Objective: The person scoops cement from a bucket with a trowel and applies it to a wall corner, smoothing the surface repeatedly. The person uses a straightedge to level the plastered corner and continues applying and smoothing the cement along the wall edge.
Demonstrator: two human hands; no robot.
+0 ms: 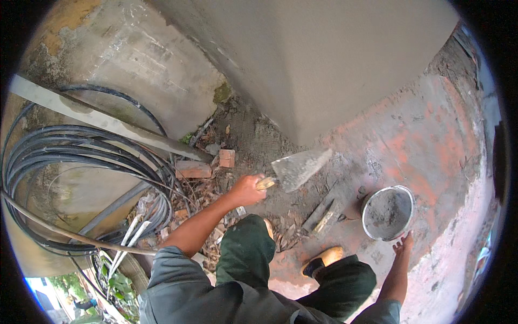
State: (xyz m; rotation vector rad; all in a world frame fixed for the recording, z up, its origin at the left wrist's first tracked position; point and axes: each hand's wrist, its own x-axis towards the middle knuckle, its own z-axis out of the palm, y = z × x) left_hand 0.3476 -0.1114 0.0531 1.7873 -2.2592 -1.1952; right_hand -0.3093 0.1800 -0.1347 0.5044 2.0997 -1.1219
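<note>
Trowel, gripped by the left hand, points to 2 o'clock; the right hand is at 5 o'clock on the bucket, hold unclear: one-sided tugging could spill mortar.

Matt metal trowel, rough grey mortar

A pale pole slants across a coil of black hose beside the stained wall. Two brick pieces lie near the pole's foot, just beside scattered dry leaves.
</note>
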